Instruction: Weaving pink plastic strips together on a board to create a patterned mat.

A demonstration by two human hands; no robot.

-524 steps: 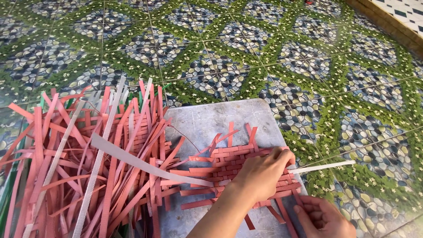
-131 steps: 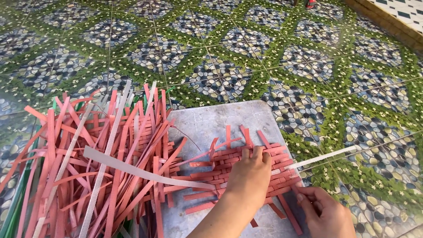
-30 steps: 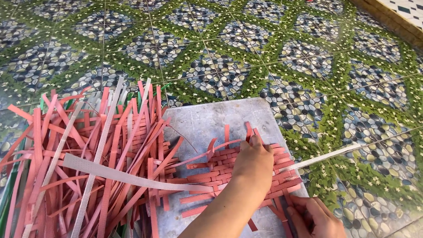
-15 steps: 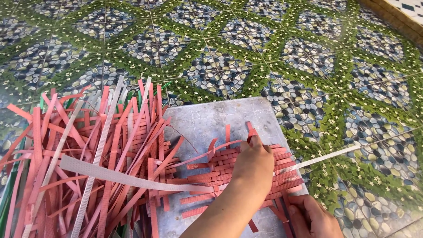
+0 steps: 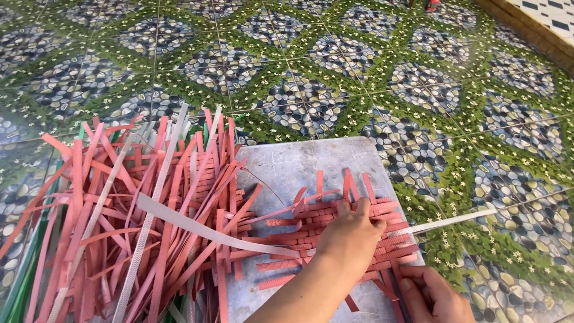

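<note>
A small woven mat of red plastic strips (image 5: 311,230) lies on a grey board (image 5: 299,164). My left hand (image 5: 353,236) presses down on the mat, fingertips bent against the loose strip ends that stick up at its far edge. A white strip (image 5: 197,226) comes in from the left, passes under that hand and pokes out to the right over the floor tiles. At the bottom right, my right hand (image 5: 436,296) grips the ends of red strips (image 5: 397,284) at the mat's near corner.
A big loose heap of red strips (image 5: 131,221) with a few white and green ones covers the left side, partly over the board. The floor is tiled with a green and pebble pattern (image 5: 359,72). A raised tiled ledge (image 5: 532,24) runs along the top right.
Almost nothing differs. My left hand stays pressed on the mat and has slid slightly toward its far edge; my right hand keeps its hold at the near corner.
</note>
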